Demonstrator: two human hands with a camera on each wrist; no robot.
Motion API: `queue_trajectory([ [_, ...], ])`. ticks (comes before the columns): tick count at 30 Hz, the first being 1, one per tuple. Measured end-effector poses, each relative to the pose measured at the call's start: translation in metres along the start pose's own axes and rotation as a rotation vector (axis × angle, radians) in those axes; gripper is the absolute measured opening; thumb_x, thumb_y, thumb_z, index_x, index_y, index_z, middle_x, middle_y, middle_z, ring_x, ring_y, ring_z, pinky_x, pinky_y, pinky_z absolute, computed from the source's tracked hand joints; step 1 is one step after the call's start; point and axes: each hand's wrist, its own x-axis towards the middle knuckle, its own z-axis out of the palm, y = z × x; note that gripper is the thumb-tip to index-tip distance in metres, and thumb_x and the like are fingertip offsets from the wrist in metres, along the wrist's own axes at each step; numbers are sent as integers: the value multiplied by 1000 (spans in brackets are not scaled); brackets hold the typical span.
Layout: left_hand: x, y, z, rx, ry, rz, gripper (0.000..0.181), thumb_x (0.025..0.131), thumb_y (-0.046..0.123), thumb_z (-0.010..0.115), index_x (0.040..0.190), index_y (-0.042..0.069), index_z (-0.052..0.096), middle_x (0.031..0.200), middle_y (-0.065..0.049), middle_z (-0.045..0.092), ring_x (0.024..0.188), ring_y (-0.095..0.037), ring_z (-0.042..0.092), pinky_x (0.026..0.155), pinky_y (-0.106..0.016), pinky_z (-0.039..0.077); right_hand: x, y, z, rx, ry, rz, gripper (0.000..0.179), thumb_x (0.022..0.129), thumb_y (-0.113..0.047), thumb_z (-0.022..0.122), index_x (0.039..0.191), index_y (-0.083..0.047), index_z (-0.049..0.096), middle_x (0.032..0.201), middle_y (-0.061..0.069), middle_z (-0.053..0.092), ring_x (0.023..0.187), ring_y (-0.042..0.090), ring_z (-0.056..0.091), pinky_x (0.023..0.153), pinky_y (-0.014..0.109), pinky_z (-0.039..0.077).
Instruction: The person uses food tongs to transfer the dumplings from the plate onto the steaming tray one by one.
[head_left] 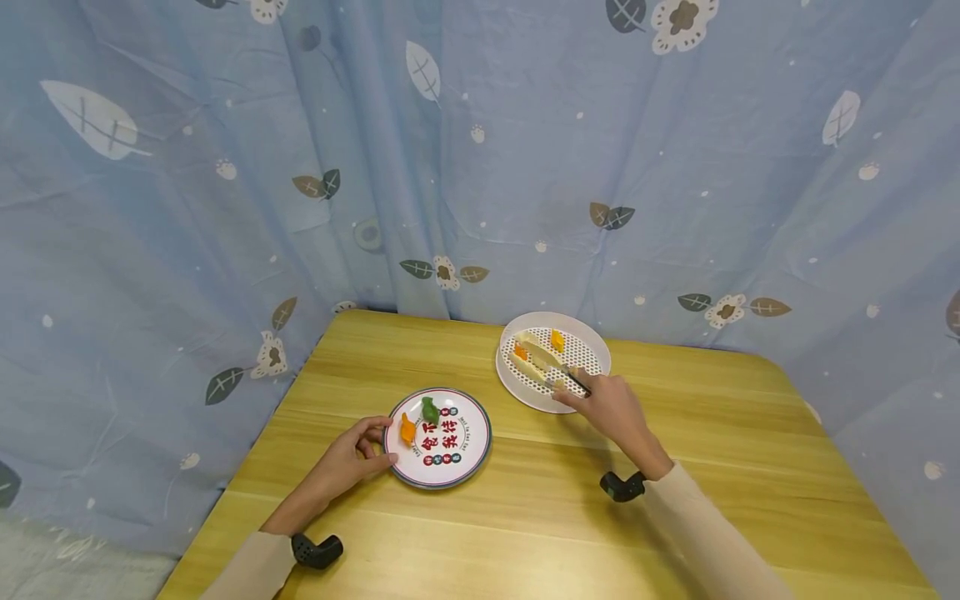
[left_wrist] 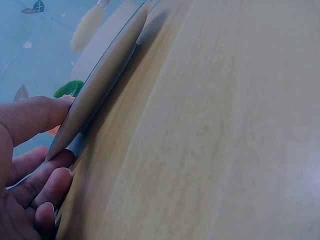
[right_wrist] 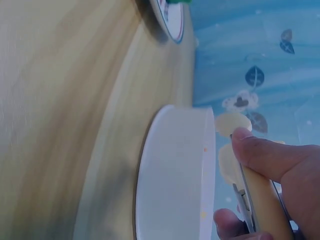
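Observation:
My left hand (head_left: 348, 457) grips the near-left rim of a round white plate (head_left: 468, 454) with red characters and a blue edge. In the left wrist view the thumb lies over the rim and the fingers are under it. A green piece (head_left: 431, 410) and an orange piece (head_left: 407, 429) lie on the plate. My right hand (head_left: 611, 408) holds tongs (head_left: 542, 354) with broad cream tips, reaching over a white round strainer (head_left: 592, 337). Between the spread tips shows a small orange piece (head_left: 521, 352). A yellow piece (head_left: 557, 340) lies beyond them on the perforated bottom.
Both dishes stand on a wooden table (head_left: 525, 517), the strainer close to the far edge. Behind the table and along its left side hangs a blue curtain (head_left: 517, 167) with leaf and flower prints. Each wrist wears a black device (head_left: 318, 552).

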Motion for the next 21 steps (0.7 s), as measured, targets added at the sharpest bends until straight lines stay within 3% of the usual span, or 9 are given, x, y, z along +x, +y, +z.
queue_trajectory([
  [8,0,0,0,4,1,3,59,87,17,85,139,10,57,111,-10,60,82,-22,48,63,-26,40,-4,-22,11,44,51,-84,63,83,-50,83,131,-11,72,71,-2,56,65,15,46,56,33,38],
  [15,0,1,0,1,0,-1,58,87,16,85,138,11,58,111,-10,59,82,-22,48,63,-25,40,-8,-41,17,51,27,-147,46,83,-48,84,108,-10,77,60,-8,37,55,10,37,50,28,30],
  [21,0,0,0,2,2,-1,58,87,16,85,139,10,57,111,-10,59,83,-21,48,63,-25,40,-12,-54,23,36,3,-161,55,83,-52,82,118,-10,77,58,-9,33,54,8,32,50,27,27],
])
